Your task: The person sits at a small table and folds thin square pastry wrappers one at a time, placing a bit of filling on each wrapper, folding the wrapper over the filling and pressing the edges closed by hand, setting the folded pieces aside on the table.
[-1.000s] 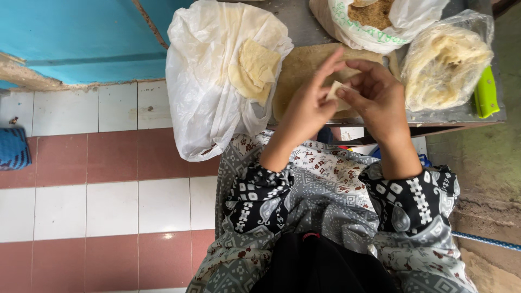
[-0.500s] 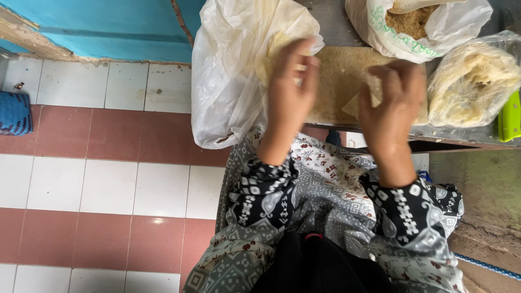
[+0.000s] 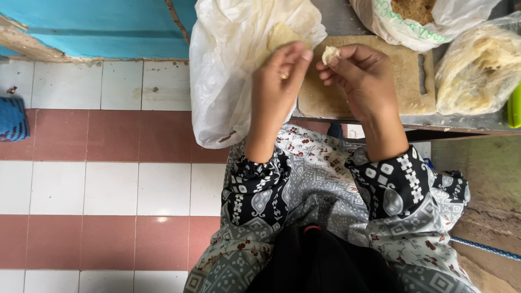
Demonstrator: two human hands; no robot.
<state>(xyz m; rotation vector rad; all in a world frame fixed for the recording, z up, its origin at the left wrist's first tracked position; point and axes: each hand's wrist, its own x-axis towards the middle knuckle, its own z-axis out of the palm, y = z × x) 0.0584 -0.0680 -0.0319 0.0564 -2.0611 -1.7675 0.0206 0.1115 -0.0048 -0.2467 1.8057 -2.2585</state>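
1. The right hand (image 3: 362,81) is raised above the wooden board (image 3: 404,70). Its thumb and first fingers are pinched on a small pale piece of dough (image 3: 330,53), which is at the fingertips, above the left edge of the board.
2. The left hand (image 3: 278,87) is just beside the right hand, in front of the white plastic bag (image 3: 230,70). Its fingers are bent and drawn together, with the tips near the dough. I cannot tell if they touch the dough or hold anything.
3. In the open mouth of the white bag, a flat pale sheet (image 3: 281,35) shows just above the left hand.
4. The board lies on a grey table (image 3: 461,122).
5. Right of the board is a clear bag (image 3: 480,68) full of pale thin sheets. Behind the board stands another bag (image 3: 429,21) with brown filling.
6. A green thing (image 3: 514,106) is at the right edge of the picture.
7. The floor (image 3: 108,184) has white and red tiles.
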